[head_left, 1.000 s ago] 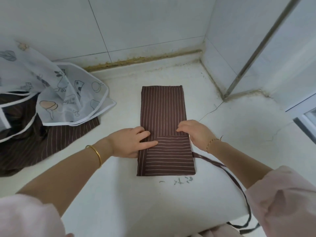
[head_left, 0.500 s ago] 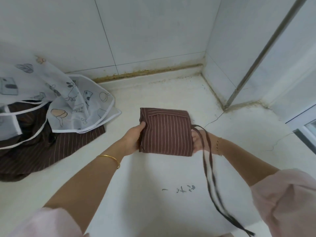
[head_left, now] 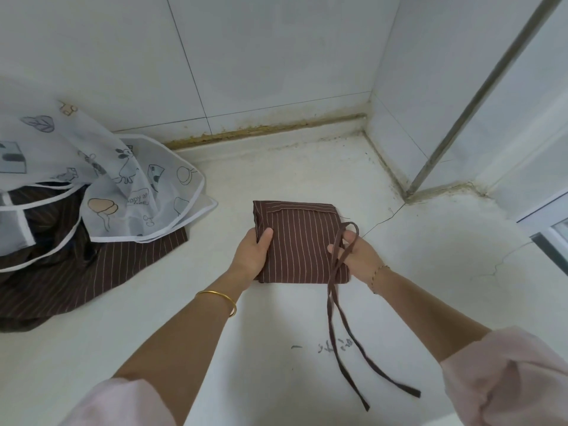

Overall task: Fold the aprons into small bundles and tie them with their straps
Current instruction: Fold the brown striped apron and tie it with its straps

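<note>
A folded brown pinstriped apron bundle sits at the centre of the frame, held between both hands over the white counter; whether it touches the surface is unclear. The left hand grips its left edge, thumb on top and fingers curled beneath. The right hand clasps the right edge, with the brown straps looped over its fingers and trailing towards the lower right of the frame. A gold bangle circles the left wrist. At the left of the frame a white printed apron lies over another brown striped apron.
</note>
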### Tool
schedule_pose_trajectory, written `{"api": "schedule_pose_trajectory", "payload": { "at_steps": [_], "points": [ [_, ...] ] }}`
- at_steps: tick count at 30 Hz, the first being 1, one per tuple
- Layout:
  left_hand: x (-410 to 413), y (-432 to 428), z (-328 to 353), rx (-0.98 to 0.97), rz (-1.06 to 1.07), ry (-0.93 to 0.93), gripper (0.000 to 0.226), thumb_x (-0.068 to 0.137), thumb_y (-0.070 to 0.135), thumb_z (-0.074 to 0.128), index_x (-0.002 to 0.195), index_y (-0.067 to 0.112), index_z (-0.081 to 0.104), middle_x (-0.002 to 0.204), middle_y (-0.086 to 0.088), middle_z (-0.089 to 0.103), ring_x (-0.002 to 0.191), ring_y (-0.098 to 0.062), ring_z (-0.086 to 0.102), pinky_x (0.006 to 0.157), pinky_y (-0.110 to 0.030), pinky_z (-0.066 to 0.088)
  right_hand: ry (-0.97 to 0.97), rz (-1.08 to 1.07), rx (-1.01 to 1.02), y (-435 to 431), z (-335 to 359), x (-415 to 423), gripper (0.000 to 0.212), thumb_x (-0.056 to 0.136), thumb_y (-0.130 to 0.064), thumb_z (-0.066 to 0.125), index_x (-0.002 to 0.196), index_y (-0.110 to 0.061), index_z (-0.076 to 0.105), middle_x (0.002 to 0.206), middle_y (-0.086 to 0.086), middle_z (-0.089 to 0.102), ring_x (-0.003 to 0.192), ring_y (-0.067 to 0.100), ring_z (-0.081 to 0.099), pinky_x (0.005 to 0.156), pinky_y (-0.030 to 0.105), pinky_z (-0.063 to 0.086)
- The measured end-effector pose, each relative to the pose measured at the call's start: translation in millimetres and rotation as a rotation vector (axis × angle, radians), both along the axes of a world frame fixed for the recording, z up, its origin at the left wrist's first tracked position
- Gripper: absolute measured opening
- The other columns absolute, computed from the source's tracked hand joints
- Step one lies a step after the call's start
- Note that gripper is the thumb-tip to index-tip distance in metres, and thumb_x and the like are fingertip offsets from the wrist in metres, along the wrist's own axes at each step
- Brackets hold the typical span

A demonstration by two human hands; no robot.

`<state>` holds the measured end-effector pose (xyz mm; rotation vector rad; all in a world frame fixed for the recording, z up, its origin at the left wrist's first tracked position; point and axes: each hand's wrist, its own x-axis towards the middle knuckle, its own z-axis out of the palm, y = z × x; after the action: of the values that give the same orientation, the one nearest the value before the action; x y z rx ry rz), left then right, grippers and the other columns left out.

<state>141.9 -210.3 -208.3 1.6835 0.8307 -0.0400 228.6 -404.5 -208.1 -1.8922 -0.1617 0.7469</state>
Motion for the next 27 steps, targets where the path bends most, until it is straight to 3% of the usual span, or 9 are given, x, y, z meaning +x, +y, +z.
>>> {"api": "schedule_pose_trajectory", "payload": {
  "at_steps": [2,4,10,12,14,17,20,22,27],
  "points": [
    [3,1,-3,0.027,0.028,0.089,0.049,0.098,0.046,0.037,0.126,0.006,0.044,0.119,-0.009,0.056,0.105,-0.024,0.056,0.090,-0.038,0.047,-0.009,-0.075,-0.017,4,-4,-3,0.021,0.095,-0.008,0.050,0.078,-0.019,0.055,0.073,-0.006,0.057,0.075,0.013,0.056,0.061,0.011,0.044],
    [3,0,-6,0.149,0.001,0.151,0.047,0.098,0.043,0.041,0.120,0.002,0.045,0.114,-0.013,0.056,0.097,-0.024,0.055,0.079,-0.033,0.044,0.004,-0.113,-0.056,6,-7,-3,0.027,0.094,-0.008,0.050,0.069,-0.018,0.049,0.071,-0.004,0.054,0.078,0.017,0.054,0.072,0.021,0.047],
    [5,-3,-10,0.326,0.023,0.192,0.035,0.103,0.030,0.030,0.108,0.000,0.049,0.110,-0.017,0.057,0.099,-0.031,0.054,0.076,-0.032,0.038,-0.045,-0.096,-0.183,11,-5,0,0.033,0.090,-0.012,0.053,0.060,-0.021,0.043,0.069,-0.001,0.055,0.080,0.024,0.056,0.087,0.043,0.049],
    [4,-5,-9,0.394,0.034,0.150,0.028,0.103,0.028,0.030,0.103,0.004,0.044,0.100,-0.014,0.058,0.092,-0.030,0.056,0.073,-0.033,0.039,-0.067,-0.102,-0.229,11,-5,2,0.034,0.090,-0.014,0.055,0.059,-0.021,0.042,0.068,-0.001,0.054,0.078,0.023,0.055,0.081,0.040,0.050],
    [3,-8,-7,0.473,0.041,0.074,0.023,0.101,0.026,0.036,0.111,0.006,0.038,0.093,-0.008,0.055,0.087,-0.030,0.059,0.069,-0.033,0.040,-0.083,-0.105,-0.272,11,-4,1,0.032,0.090,-0.020,0.059,0.061,-0.020,0.044,0.067,-0.003,0.053,0.072,0.018,0.054,0.067,0.030,0.046],
    [2,-12,-3,0.649,-0.059,-0.052,0.028,0.097,0.015,0.044,0.123,0.007,0.040,0.109,-0.007,0.049,0.088,-0.027,0.056,0.069,-0.035,0.045,-0.086,-0.119,-0.247,11,-2,-1,0.022,0.087,-0.032,0.065,0.076,-0.014,0.058,0.076,-0.003,0.059,0.076,0.015,0.054,0.070,0.025,0.041],
    [3,-12,-12,1.120,-0.248,-0.133,0.028,0.078,-0.004,0.059,0.105,0.003,0.058,0.114,-0.018,0.054,0.091,-0.034,0.056,0.068,-0.040,0.050,-0.073,-0.156,-0.222,13,0,-2,0.019,0.087,-0.034,0.065,0.088,-0.015,0.060,0.087,-0.001,0.061,0.085,0.017,0.056,0.076,0.026,0.041],
    [5,-14,-16,1.333,-0.381,-0.129,0.030,0.067,-0.004,0.062,0.095,0.005,0.063,0.111,-0.017,0.059,0.092,-0.033,0.057,0.071,-0.040,0.050,-0.070,-0.180,-0.215,13,-3,-3,0.018,0.087,-0.032,0.065,0.087,-0.015,0.061,0.084,-0.002,0.061,0.085,0.018,0.056,0.076,0.027,0.042],
    [7,-19,-21,1.404,-0.643,-0.003,0.061,0.052,0.004,0.083,0.112,0.004,0.066,0.106,-0.014,0.065,0.088,-0.027,0.064,0.069,-0.033,0.054,-0.136,-0.203,-0.258,15,-5,-4,0.026,0.084,-0.036,0.068,0.085,-0.014,0.054,0.073,-0.007,0.055,0.077,0.018,0.056,0.063,0.025,0.040]
  ]
}}
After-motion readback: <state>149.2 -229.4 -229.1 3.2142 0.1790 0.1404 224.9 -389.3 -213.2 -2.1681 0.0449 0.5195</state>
